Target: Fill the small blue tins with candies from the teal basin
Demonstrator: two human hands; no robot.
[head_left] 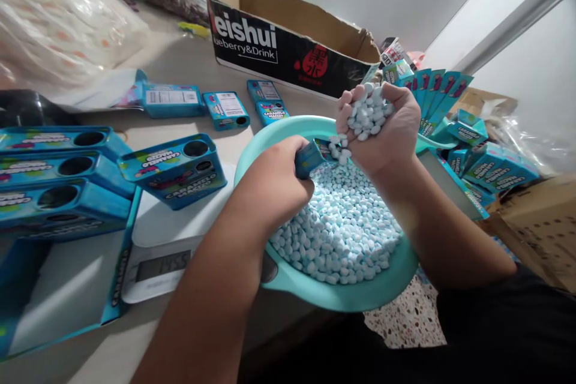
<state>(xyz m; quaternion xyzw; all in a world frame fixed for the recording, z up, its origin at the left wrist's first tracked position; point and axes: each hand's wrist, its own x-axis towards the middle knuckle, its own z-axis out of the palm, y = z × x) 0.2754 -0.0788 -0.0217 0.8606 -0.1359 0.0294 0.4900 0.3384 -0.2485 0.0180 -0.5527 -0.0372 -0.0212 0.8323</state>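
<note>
My left hand (288, 177) is wrapped round a blue candy box (311, 159), tilted over a teal basin (360, 297). At the box's end, several mints (338, 149) lie between it and my other palm. Cupped and facing up, my right hand (387, 132) holds a heap of pale blue mints (369, 111) above the basin's far right side. Many more loose mints (333, 240) fill the basin below both hands. On a white digital scale (155, 273), left of the basin, stands another blue candy box (177, 165) with a round hole in its top.
Several blue boxes with round holes (67, 192) stand in a tray (58, 300) at left. A black carton (288, 33) is behind the basin. More blue boxes (495, 165) and a cardboard box (535, 228) lie at right. A plastic bag (67, 18) sits back left.
</note>
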